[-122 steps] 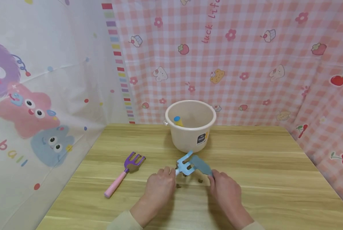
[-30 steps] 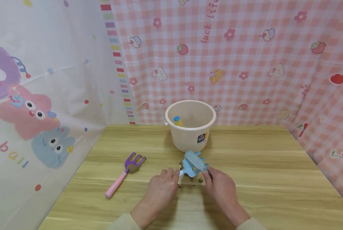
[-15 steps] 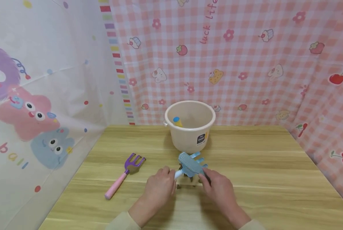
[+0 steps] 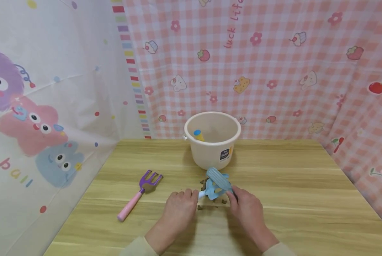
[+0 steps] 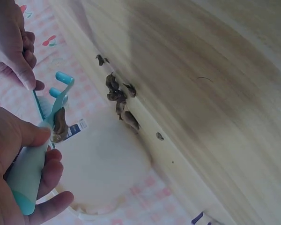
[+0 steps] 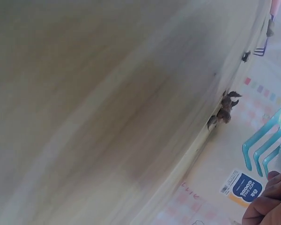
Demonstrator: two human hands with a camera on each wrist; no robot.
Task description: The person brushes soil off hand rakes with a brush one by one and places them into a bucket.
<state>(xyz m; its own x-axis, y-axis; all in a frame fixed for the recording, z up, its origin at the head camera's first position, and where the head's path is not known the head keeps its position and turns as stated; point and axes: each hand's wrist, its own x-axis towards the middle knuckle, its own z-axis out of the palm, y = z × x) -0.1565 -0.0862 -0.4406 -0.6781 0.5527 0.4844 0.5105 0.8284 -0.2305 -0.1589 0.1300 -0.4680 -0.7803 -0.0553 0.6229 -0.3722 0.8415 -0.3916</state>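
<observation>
My left hand grips the pale handle of a light blue garden hand fork. The fork is held over the table, with a brown clump on its head in the left wrist view. In my right hand is a blue-grey brush with a dotted back, pinched by its handle. Its head crosses over the fork's tines and partly hides them; whitish bristles face the fork in the left wrist view. Several brown clumps lie on the table beneath, and a small one sits apart.
A cream bucket stands just behind the tools, a yellow thing with a blue end inside it. To the left lies a purple fork with a pink handle. Patterned cloth hangs behind the wooden table.
The brush, earlier right of the fork, now lies across its tines, having shifted left and then back right in the last second. The fork has turned slightly. More brown clumps show beneath it.
</observation>
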